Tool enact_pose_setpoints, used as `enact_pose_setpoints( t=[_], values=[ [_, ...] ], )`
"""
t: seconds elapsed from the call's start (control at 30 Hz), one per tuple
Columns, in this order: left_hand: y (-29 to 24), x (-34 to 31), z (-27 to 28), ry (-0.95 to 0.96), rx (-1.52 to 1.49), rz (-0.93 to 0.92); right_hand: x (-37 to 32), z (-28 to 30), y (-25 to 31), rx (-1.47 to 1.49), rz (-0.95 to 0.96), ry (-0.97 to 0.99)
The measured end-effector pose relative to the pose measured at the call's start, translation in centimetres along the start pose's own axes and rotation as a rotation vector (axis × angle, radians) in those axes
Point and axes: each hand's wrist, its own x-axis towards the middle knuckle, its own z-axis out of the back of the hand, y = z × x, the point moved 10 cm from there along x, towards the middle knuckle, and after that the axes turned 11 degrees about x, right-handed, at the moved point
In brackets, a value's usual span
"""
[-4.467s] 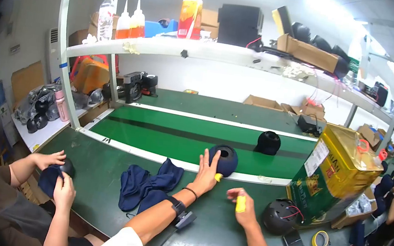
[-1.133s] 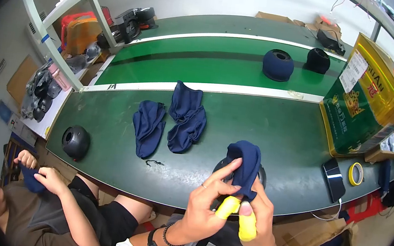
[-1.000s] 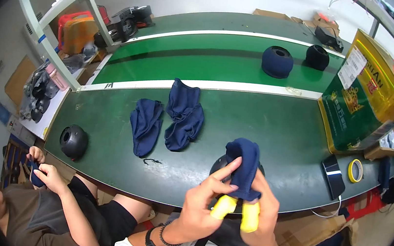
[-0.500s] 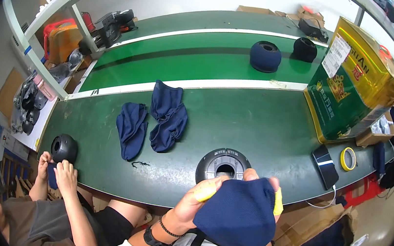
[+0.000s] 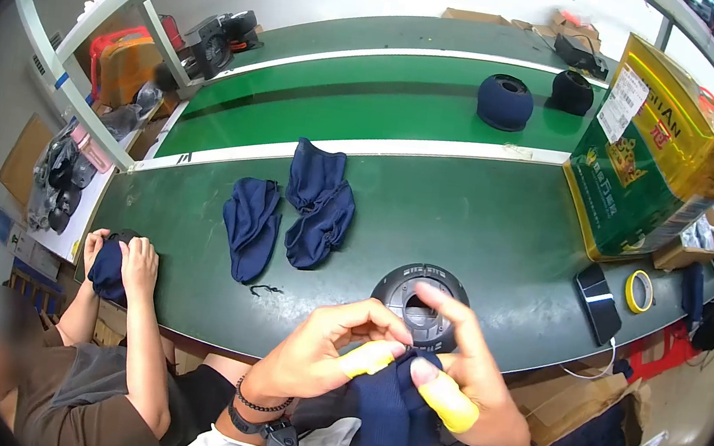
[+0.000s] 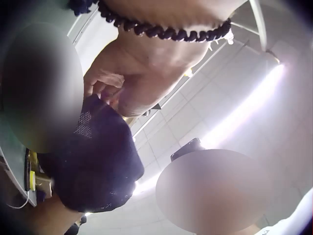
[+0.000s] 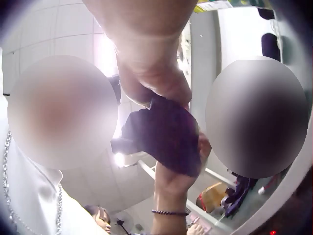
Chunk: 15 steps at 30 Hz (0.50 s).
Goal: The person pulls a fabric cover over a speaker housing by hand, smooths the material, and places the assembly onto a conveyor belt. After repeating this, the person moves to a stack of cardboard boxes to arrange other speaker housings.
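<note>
In the head view my left hand (image 5: 319,348) and right hand (image 5: 480,385) pinch the upper edge of a navy fabric cover (image 5: 391,414), which hangs down in front of my shirt. Both thumbs are wrapped in yellow tape. The left wrist view shows the cover's mesh cloth (image 6: 98,156) drooping below the left fingers. Just beyond my hands, a black round plastic shell (image 5: 390,291) with a central hole sits on the green table, partly hidden by my fingers. Two more navy cloth covers (image 5: 251,232) lie crumpled to the left.
A navy-covered ball (image 5: 505,106) and a black ball (image 5: 573,93) stand on the green belt. At right are a large green-and-gold tin (image 5: 649,170), a phone-like device (image 5: 598,304) with a white cable, and yellow tape (image 5: 639,292). Another person (image 5: 109,317) works at left.
The navy-covered ball went from under my left hand onto the belt. Both hands took up a cloth cover, spread it before the shell, and now hold it gathered lower, nearer my body.
</note>
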Motion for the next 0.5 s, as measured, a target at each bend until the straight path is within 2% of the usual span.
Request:
enact_pose_setpoints(
  t=[0.03,0.07,0.1,0.13,0.2,0.23,0.27,0.37,0.4,0.47,0.5],
  values=[
    [-0.3,-0.1,0.4,-0.048,-0.016,0.027,-0.3,0.0,0.8,0.113,0.074,-0.015],
    [-0.3,-0.1,0.7,-0.096,-0.035,0.054,-0.7,0.2,1.2,0.090,0.073,0.006],
    [0.0,-0.5,0.2,0.024,-0.131,0.075,-0.8,0.5,1.1,0.060,0.067,0.022],
    [-0.3,-0.4,-0.7,0.057,-0.084,0.092,-0.9,0.6,0.9,0.032,0.059,0.036],
    [-0.7,0.1,-2.0,0.187,0.164,-0.152,-0.4,1.2,-0.4,0.034,0.027,0.040],
    [-0.6,0.1,-2.1,0.210,0.165,-0.154,-0.4,1.3,-1.0,0.036,-0.001,0.048],
    [0.0,0.0,-1.8,0.207,0.051,-0.078,-0.5,1.5,-1.0,0.037,-0.002,0.042],
    [0.4,-0.8,-0.2,0.099,-0.272,-0.040,-1.3,2.4,0.8,-0.136,0.111,-0.034],
    [1.0,-1.3,1.0,-0.052,-0.236,0.034,-1.4,3.2,0.6,-0.134,0.110,-0.032],
    [2.4,-2.1,2.1,-0.056,-0.335,0.049,-1.7,4.5,0.9,-0.473,0.224,-0.023],
    [2.6,-2.1,1.6,-0.032,-0.270,0.105,-1.9,5.4,0.6,-0.444,0.203,-0.163]
  ],
)
